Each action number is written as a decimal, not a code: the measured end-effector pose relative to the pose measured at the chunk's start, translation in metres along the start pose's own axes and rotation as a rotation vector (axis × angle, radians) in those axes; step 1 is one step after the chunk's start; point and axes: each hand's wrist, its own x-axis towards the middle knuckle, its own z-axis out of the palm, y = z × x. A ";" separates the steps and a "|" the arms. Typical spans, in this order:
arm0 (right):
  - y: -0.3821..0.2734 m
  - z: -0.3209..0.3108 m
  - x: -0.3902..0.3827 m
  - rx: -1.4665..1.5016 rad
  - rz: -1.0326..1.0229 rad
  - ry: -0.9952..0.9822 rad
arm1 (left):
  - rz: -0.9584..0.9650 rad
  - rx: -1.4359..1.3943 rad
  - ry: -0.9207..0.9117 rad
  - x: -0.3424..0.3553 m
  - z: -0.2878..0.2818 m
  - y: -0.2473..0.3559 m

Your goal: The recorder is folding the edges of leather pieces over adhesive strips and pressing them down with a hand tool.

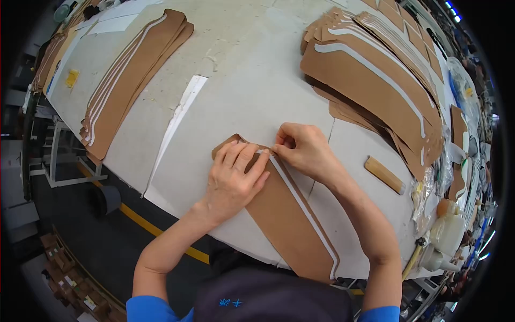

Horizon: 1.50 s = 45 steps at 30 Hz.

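Observation:
A long brown panel, leather-like in look, lies slantwise on the table before me with a white strip along its right side. My left hand rests on the panel's far end, palm down, its fingers apart and pressing on the surface. Close beside those fingertips, my right hand pinches the panel's far right edge between thumb and bent forefinger. The edge looks folded there, though the fingertips partly hide it.
Brown panels with white strips are fanned in a left stack and a larger right stack. A tan flat block lies right of my forearm. A whitish bottle stands at the right edge. A white strip of sheet crosses the left side.

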 end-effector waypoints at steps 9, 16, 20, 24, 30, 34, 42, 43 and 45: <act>0.004 0.006 -0.004 -0.024 -0.047 0.092 | 0.035 0.028 0.025 0.001 -0.001 0.003; 0.013 0.004 0.001 -0.026 -0.022 0.072 | 0.026 0.024 0.046 -0.003 0.001 0.005; 0.009 -0.014 -0.030 0.484 0.113 0.040 | 0.056 0.019 0.123 -0.006 -0.005 -0.004; 0.039 -0.025 -0.121 0.350 0.074 0.260 | 0.059 0.003 0.059 0.000 -0.020 -0.002; 0.083 -0.040 -0.201 -0.169 -0.002 0.650 | 0.302 -0.241 -0.612 0.064 -0.018 0.014; 0.104 -0.051 -0.227 -0.368 0.038 0.788 | 0.306 -0.232 -0.768 0.080 -0.018 0.014; 0.124 -0.054 -0.229 -0.495 0.093 0.752 | -0.118 -0.541 -0.687 0.065 -0.112 -0.069; 0.120 -0.058 -0.229 -0.563 0.094 0.749 | -0.152 -0.489 -0.514 0.059 -0.136 -0.092; 0.122 -0.063 -0.229 -0.632 0.114 0.767 | -0.526 -0.500 -0.344 0.053 -0.180 -0.133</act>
